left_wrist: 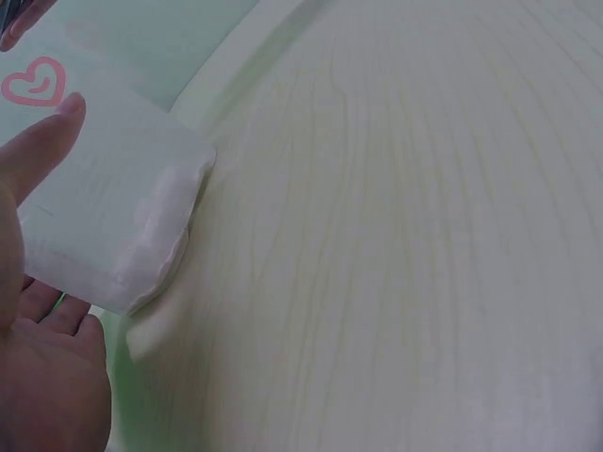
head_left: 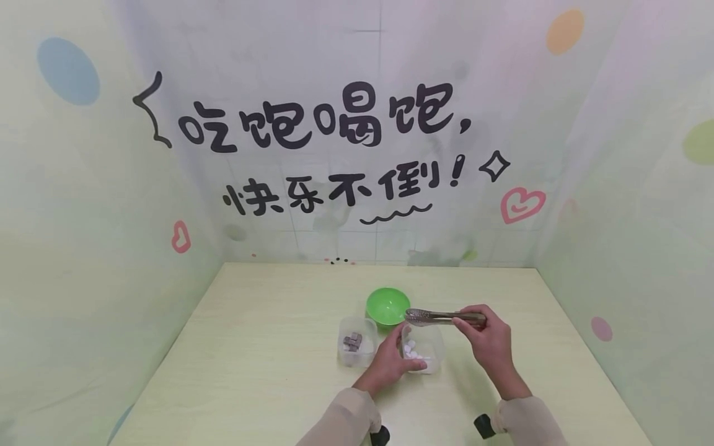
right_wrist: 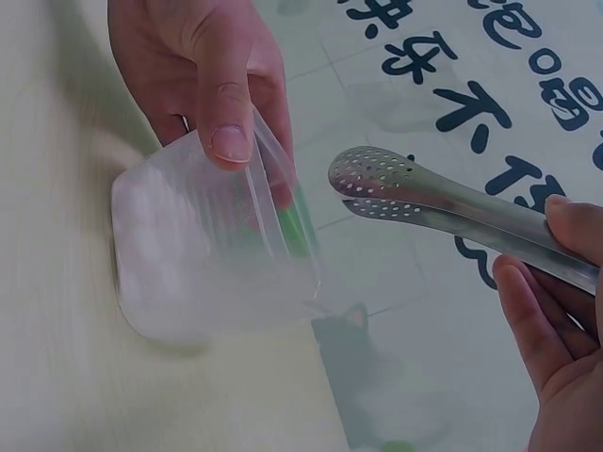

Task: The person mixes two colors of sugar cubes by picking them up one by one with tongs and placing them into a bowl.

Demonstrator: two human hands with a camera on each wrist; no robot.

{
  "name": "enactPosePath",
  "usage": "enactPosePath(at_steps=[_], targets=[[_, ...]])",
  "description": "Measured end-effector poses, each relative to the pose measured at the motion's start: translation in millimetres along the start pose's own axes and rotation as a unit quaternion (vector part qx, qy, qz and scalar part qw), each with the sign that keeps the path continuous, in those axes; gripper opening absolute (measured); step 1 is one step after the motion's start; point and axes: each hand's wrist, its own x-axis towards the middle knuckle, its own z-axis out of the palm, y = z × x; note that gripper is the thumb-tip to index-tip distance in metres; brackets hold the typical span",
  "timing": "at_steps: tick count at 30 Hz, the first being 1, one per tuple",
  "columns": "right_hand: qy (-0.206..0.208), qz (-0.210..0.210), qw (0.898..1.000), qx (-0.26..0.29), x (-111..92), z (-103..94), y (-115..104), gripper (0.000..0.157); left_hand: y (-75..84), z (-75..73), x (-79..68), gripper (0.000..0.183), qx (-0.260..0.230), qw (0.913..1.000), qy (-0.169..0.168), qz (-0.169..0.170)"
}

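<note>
My left hand (head_left: 389,363) grips a clear plastic container (head_left: 432,344) by its left side, thumb on the near wall. Several small white pieces (head_left: 411,350) lie inside, toward the container's left. In the right wrist view the same container (right_wrist: 207,282) is tilted, and the left thumb (right_wrist: 231,141) presses its wall. Metal food tongs (head_left: 437,318) are in my right hand (head_left: 491,339), pinched between thumb and fingers. Their perforated tips (right_wrist: 377,184) are close together, with nothing visible between them, and point left above the container's far edge.
A green bowl (head_left: 388,305) stands just behind the container. To the left is a second clear container (head_left: 342,356) with several brown cubes (head_left: 352,341) in it. All of this is on a pale wood-grain table (head_left: 251,359), with printed curtain walls (head_left: 312,241) at the back and sides.
</note>
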Motion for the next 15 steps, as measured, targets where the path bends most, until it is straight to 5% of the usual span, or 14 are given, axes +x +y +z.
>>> enactPosePath(at_steps=[15], targets=[[0.015, 0.032, 0.998, 0.044, 11, 31.2, 2, 0.021, 2.2, -0.7, 0.4, 0.091, 0.005, 0.9998, -0.001, -0.019]])
